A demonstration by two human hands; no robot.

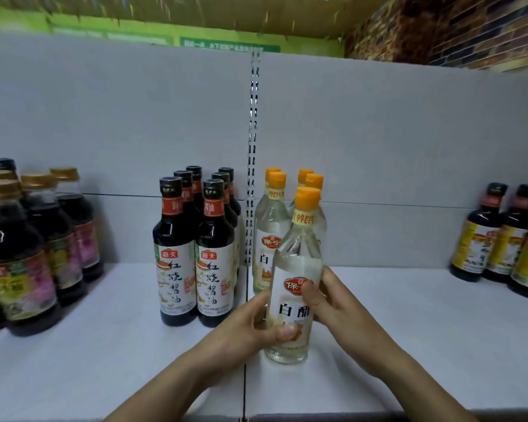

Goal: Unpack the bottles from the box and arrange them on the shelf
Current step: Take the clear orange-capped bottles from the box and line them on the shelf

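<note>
Head view: both hands are clamped on one clear bottle (pixel 296 287) with an orange cap and a white label, filled with clear liquid. The left hand (pixel 250 327) grips its lower body and the right hand (pixel 336 306) its middle, thumbs on the label. Its base meets the white shelf (pixel 409 330), in front of four matching bottles (pixel 270 233). Six dark sauce bottles (pixel 192 254) stand just left.
</note>
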